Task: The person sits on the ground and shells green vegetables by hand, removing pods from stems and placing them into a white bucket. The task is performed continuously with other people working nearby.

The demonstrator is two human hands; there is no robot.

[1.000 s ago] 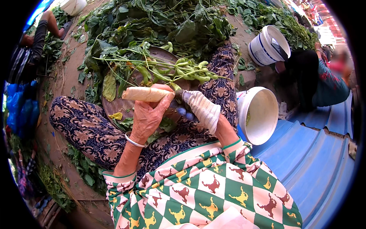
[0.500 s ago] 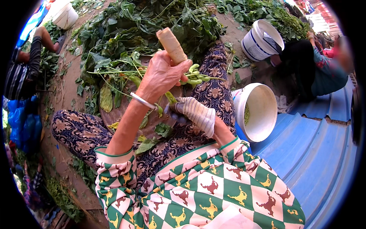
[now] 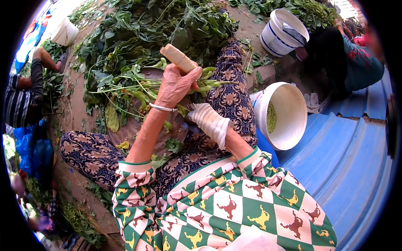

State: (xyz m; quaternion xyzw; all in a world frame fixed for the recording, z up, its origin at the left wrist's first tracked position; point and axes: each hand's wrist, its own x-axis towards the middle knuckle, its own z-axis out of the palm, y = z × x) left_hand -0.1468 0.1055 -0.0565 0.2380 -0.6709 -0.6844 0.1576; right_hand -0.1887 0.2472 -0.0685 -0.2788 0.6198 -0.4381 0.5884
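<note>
My bare left hand [image 3: 173,85], with a pale bracelet [image 3: 163,108] at its wrist, grips a thick tan block-like stick [image 3: 179,58]; its kind does not show. Leafy stems with plump green bean pods [image 3: 205,85] lie under and around that hand; whether it holds them too is unclear. Just below, my right hand [image 3: 207,121] wears a pale knitted glove with dark fingertips. It is closed on a green bean pod [image 3: 183,111], its fingers partly hidden. Beneath both hands is a round brown board [image 3: 138,136] between my patterned trouser legs, with loose leaves on it.
A white bucket [image 3: 296,115] holding small green beans stands to my right. Another white bucket [image 3: 270,35] is farther off, near a seated person [image 3: 362,71]. A large heap of leafy plants [image 3: 167,25] lies ahead. Blue corrugated sheeting [image 3: 331,154] covers the right side.
The tan stick and left hand have dropped slightly and shifted left, and the stick leans more to the left. The gloved hand has moved a little left. The view has shifted slightly too.
</note>
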